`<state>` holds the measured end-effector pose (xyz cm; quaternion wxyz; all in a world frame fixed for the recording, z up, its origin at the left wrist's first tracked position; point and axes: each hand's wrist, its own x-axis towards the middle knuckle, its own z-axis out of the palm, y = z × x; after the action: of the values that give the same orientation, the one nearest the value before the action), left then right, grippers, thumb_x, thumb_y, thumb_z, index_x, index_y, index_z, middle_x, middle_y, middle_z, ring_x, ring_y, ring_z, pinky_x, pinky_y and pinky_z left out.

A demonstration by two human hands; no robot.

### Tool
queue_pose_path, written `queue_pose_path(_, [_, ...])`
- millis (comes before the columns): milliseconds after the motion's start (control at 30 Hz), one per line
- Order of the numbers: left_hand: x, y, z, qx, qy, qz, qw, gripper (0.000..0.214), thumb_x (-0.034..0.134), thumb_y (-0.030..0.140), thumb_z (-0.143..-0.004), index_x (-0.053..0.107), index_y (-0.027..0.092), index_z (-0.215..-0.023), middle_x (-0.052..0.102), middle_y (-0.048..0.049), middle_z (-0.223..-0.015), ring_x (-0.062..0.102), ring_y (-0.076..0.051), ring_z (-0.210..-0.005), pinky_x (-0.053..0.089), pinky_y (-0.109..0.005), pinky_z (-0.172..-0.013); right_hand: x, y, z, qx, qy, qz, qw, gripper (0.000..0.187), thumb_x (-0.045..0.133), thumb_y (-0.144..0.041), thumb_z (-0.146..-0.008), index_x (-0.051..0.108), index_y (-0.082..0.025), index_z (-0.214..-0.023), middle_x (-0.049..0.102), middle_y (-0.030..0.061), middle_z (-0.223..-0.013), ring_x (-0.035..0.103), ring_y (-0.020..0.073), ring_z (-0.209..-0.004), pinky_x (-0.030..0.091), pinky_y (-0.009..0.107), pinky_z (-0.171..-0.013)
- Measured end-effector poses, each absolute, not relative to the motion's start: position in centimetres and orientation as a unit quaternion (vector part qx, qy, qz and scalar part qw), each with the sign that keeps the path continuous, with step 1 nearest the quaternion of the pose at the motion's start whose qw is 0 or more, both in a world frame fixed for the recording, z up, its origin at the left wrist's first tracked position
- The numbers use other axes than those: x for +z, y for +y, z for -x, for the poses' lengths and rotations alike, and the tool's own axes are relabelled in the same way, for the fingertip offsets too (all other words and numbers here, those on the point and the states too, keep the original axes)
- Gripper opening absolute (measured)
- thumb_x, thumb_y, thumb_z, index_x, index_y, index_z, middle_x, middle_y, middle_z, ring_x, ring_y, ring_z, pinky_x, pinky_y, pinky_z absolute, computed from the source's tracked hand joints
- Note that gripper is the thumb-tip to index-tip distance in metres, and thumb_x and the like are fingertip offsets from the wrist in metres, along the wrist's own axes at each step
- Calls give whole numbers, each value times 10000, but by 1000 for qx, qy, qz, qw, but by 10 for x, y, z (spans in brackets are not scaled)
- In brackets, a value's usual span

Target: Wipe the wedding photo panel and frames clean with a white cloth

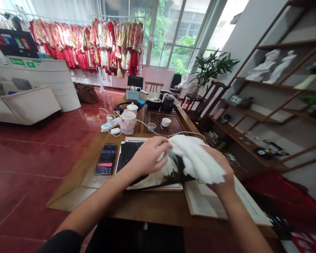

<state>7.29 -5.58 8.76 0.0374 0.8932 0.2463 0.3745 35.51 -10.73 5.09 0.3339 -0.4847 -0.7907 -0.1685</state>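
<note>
My right hand (pixel 222 167) is closed around a bunched white cloth (pixel 196 154), which hides most of its fingers. The fingers of my left hand (pixel 153 151) are bent and pinch the cloth's left edge. Under both hands lies a dark picture print (pixel 171 174) with a pale, flowing shape on it; my left hand and the cloth cover part of it. The print rests on a white frame (pixel 158 188), tilted slightly. To the right, partly under my right forearm, a second white frame (pixel 197 203) lies on the table.
A phone (pixel 106 160) lies left of the print on the wooden table (pixel 137 211). Behind are a power strip (pixel 110 123), a white cup (pixel 128 122), a tea tray (pixel 158 121) with a small bowl (pixel 165 122), and a cable. Shelves (pixel 271 79) stand at right.
</note>
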Motion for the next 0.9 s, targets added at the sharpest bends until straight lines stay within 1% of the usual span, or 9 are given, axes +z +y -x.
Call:
queue_pose_path(67, [69,-38,-40,352,340,-872,22,225,459,149,-905,566,191,-1098,569,-92,-1174,548,-231,-1121,444,-376,-976,46,-90,-322,-179,-808,455,328,665,553,-325,-856,322,-218,-1471,478,146,-1416,460,349,-1293,377,575,-1064])
queue_pose_path(167, [43,-19,-6,343,386,-856,21,203,456,134,-898,574,170,-1059,574,-106,-1130,556,-250,-1082,445,-404,-952,40,-65,-277,-170,-839,425,293,697,569,-275,-826,325,-154,-1467,519,187,-1372,484,334,-1270,398,532,-1052])
queue_pose_path(233, [30,-13,9,333,402,-853,24,192,486,150,-886,580,164,-1052,580,-110,-1122,558,-263,-1076,449,-418,-946,38,-51,-251,-154,-859,412,261,703,568,-243,-799,348,-128,-1457,511,200,-1384,469,339,-1283,394,527,-1053])
queue_pose_path(333, [16,-9,25,326,421,-846,28,247,506,174,-883,568,149,-1121,575,-127,-1177,550,-271,-1111,447,-421,-960,34,-38,-221,-127,-884,396,216,735,580,-223,-747,378,-127,-1448,489,187,-1418,461,341,-1291,388,518,-1053])
queue_pose_path(433, [6,-8,37,319,431,-843,35,292,534,200,-877,565,137,-1160,585,-133,-1183,562,-269,-1108,455,-409,-961,32,-35,-204,-101,-901,379,185,791,607,-266,-711,371,-137,-1454,481,174,-1434,458,341,-1292,369,524,-1059])
queue_pose_path(600, [-2,-10,44,310,436,-843,47,325,530,245,-897,557,151,-1207,593,-123,-1204,551,-266,-1148,439,-403,-992,30,-43,-199,-60,-912,371,167,866,632,-348,-709,309,-152,-1488,407,164,-1495,389,339,-1345,314,536,-1083])
queue_pose_path(767, [-1,-15,42,305,436,-845,52,319,530,260,-905,566,154,-1203,593,-123,-1214,546,-266,-1158,423,-408,-1008,26,-50,-204,-26,-912,372,170,839,630,-379,-733,326,-166,-1486,407,168,-1497,374,352,-1353,270,565,-1087])
queue_pose_path(900, [2,-20,40,302,433,-848,53,312,540,252,-895,572,160,-1191,590,-116,-1216,550,-265,-1150,422,-419,-1001,26,-54,-212,8,-914,366,176,789,608,-484,-792,354,-189,-1479,407,166,-1498,356,352,-1369,246,572,-1095])
